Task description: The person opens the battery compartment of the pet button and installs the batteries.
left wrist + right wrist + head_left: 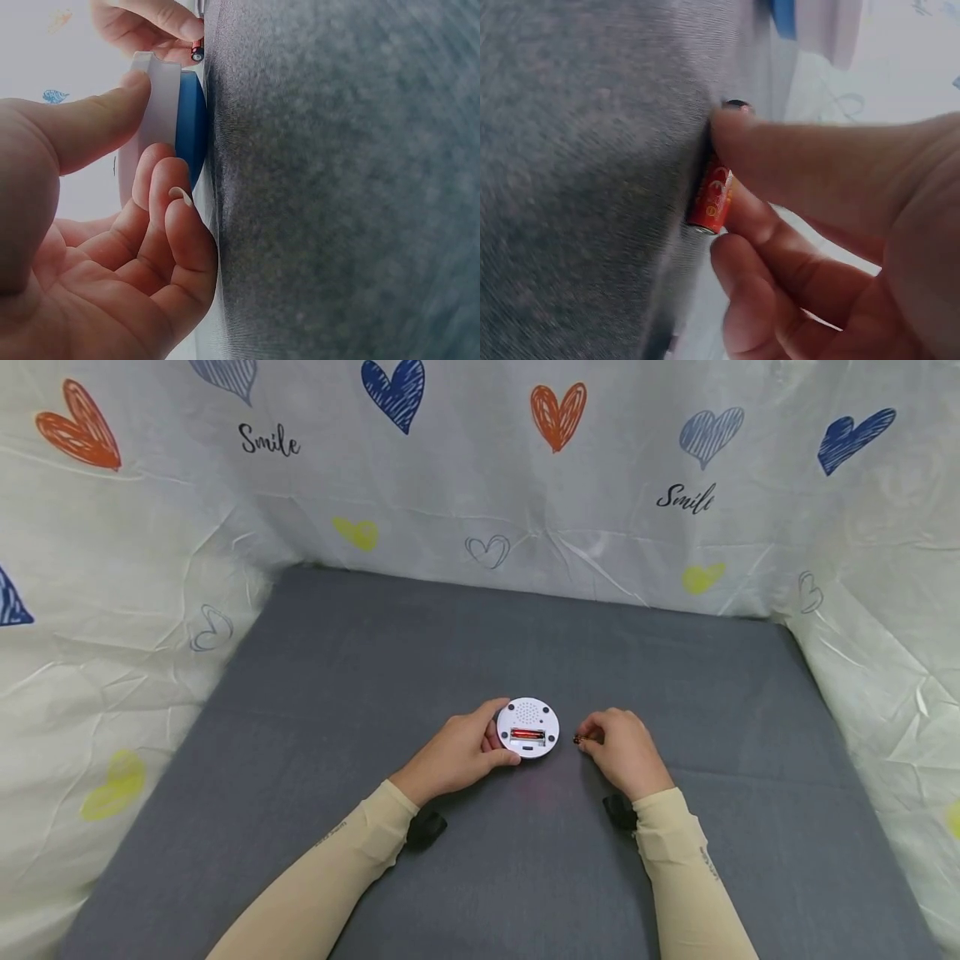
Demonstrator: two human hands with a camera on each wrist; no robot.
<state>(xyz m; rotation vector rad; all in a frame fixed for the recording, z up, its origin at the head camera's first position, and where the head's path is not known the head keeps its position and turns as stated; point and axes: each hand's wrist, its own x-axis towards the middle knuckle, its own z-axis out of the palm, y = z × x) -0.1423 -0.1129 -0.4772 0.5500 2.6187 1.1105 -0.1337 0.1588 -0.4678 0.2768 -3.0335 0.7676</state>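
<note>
My left hand (463, 752) grips a round white device (527, 715) by its left edge, thumb on the near side. Its underside faces up, showing speaker holes, small dark feet and an uncovered battery compartment with a red battery (528, 735) inside. From the side, the left wrist view shows a blue part (193, 124) beneath the white body, close to the table. Just right of the device, my right hand (621, 750) pinches a second battery (714, 196), red with a black end, between thumb and fingers at the table surface.
Dark grey cloth covers the table (420, 643). A white sheet (450, 468) printed with hearts and "Smile" hangs behind it and along both sides. A black wrist strap piece (426, 831) sits under the left wrist, another (619, 812) by the right.
</note>
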